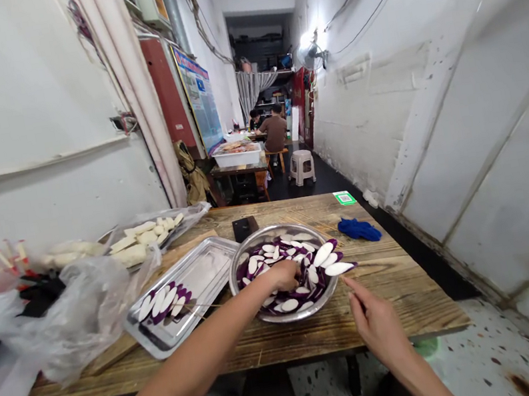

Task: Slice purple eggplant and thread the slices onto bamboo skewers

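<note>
Left hand: inside the bowl, fingers curled down onto the slices; whether they pinch one, cannot tell.
Right hand: at the near worktop edge, right of the bowl, fingers pressed together around a thin skewer that carries one slice at the bowl rim.
Slices: purple skin, white flesh, heaped in the bowl; a second lot lies in the tray.
Bowl: steel, round, mid-worktop, just beside the tray.
Tray: steel, rectangular, left of the bowl, resting partly on a wooden board.
Worktop: rough wooden planks, worn.
Other items: dark phone behind the bowl; blue cloth to the right; clear bags at left, over pale cut pieces.
Room: narrow corridor, white walls, speckled floor; a stool and seated people further back.
Writing: green sticker on the far edge and blue wall poster, both unreadable.
Unclear: things under the bags at far left, blurred and cut off.
</note>
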`<control>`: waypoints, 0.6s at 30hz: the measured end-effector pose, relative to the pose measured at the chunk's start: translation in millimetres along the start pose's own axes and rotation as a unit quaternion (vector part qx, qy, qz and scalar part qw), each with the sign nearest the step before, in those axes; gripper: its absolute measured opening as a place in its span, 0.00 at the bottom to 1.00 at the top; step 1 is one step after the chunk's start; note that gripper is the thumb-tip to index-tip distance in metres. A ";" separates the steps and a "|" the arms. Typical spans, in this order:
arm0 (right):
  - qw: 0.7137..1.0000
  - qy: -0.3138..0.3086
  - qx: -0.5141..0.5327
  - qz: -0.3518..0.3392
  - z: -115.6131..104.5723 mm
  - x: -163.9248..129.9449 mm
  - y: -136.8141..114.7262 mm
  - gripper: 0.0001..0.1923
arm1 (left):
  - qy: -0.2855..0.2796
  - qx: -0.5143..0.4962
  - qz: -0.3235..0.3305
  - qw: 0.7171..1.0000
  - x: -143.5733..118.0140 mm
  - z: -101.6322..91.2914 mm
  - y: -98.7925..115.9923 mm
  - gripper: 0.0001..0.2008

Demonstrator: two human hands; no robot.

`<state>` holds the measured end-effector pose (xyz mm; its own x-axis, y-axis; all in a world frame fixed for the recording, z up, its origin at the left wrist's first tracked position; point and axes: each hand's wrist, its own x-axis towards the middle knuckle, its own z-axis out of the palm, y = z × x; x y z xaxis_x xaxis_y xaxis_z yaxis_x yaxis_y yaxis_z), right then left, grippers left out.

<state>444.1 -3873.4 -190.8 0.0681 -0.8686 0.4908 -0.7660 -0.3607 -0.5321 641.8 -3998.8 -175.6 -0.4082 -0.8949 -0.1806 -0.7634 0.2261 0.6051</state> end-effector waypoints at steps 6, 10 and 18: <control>1.000 -0.020 -0.006 -0.004 3.4 -3.0 -1.1 0.20 | -0.031 -0.211 -0.049 0.976 -5.2 -12.1 -8.7 0.15; 0.999 -0.037 -0.002 -0.012 6.5 -5.3 -4.3 0.21 | -0.025 -0.375 -0.044 0.926 -9.6 -11.6 -12.6 0.18; 0.997 -0.074 0.016 -0.035 9.8 -13.0 -7.6 0.21 | 0.038 -0.558 -0.066 0.826 -13.8 -15.5 -7.7 0.10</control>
<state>455.3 -3862.7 -199.9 0.2152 -0.8809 0.4216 -0.7358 -0.4301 -0.5230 661.0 -3994.2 -165.7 -0.2936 -0.9147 -0.2779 0.1559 -0.3326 0.9301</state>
